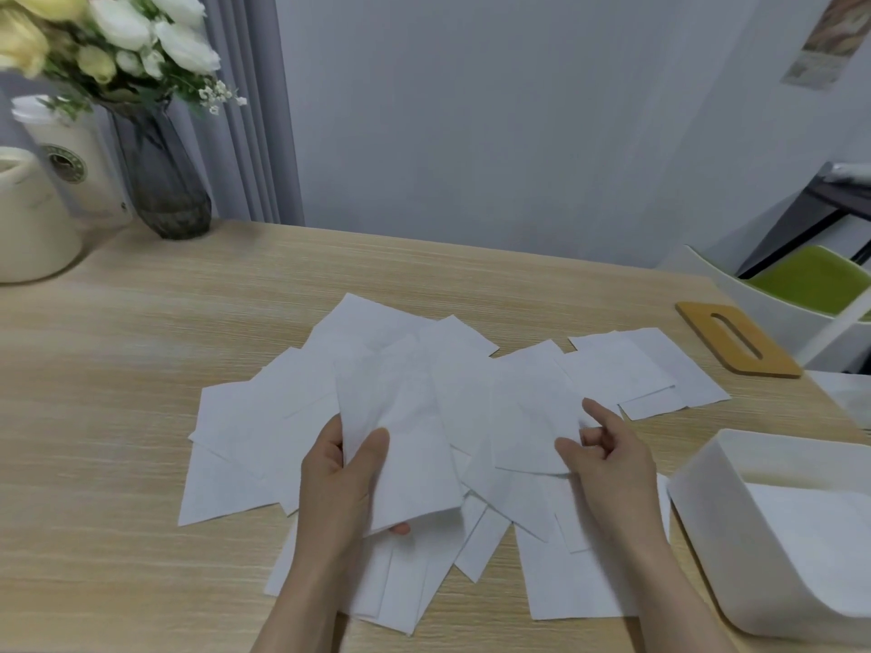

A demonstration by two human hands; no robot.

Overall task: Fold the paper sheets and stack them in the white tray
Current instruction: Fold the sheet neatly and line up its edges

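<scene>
1. Two pale containers [33, 219] and a glass vase of flowers [162, 172] stand at the far left corner of the wooden table [118, 369], well apart from the work.
2. Loose paper sheets [264, 426] lie fanned and overlapping across the middle of the table; several near the front edge appear already creased, though the white-on-white overlap makes this hard to confirm.
3. Left hand [339, 483]: thumb on top and fingers beneath pinch one folded sheet [400, 445], raised slightly above the pile.
4. Right hand [608, 445]: fingers loosely curled with the index finger extended, resting on the pile just beside the held sheet; it seems to grasp nothing.
5. Handling note: the sheets look thin, light and limp, so they will likely sag and slide over one another; a hold near a corner or along the folded edge, with the thumb pressing flat, should control one best.
6. A small wooden board [737, 339] with a slot lies at the far right.
7. White tray [707, 501]: sits at the near right edge of the table and holds at least one sheet.
</scene>
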